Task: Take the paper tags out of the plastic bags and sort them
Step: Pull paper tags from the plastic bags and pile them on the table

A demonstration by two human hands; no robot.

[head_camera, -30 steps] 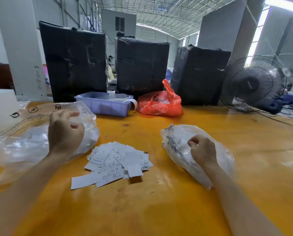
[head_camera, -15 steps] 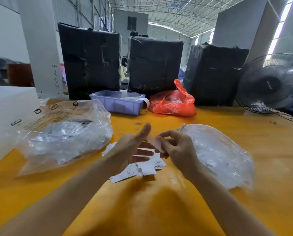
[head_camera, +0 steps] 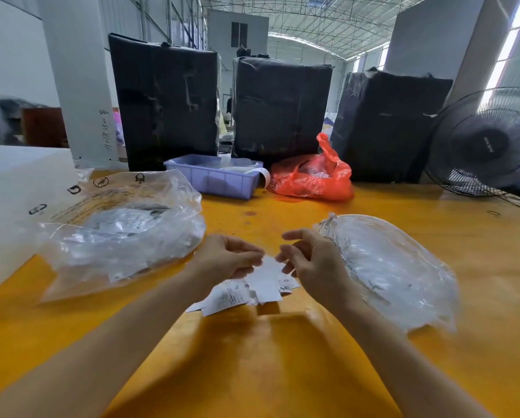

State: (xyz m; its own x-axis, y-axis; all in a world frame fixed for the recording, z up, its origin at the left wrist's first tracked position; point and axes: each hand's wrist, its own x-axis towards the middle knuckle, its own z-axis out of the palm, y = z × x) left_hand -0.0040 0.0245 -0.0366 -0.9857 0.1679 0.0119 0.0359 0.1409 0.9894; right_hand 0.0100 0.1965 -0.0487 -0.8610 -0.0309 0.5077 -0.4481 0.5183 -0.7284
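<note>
Two bare forearms are being extended inward over the yellow table. A white paper tag is being pinched between the curled fingers of the left hand and right hand, above the tag pile. Clear plastic bags are lying outside the fingers: one left, one right.

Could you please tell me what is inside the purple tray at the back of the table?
The purple tray shows crumpled clear plastic and a white strip curling over its right end; its walls hide anything lower.
</note>
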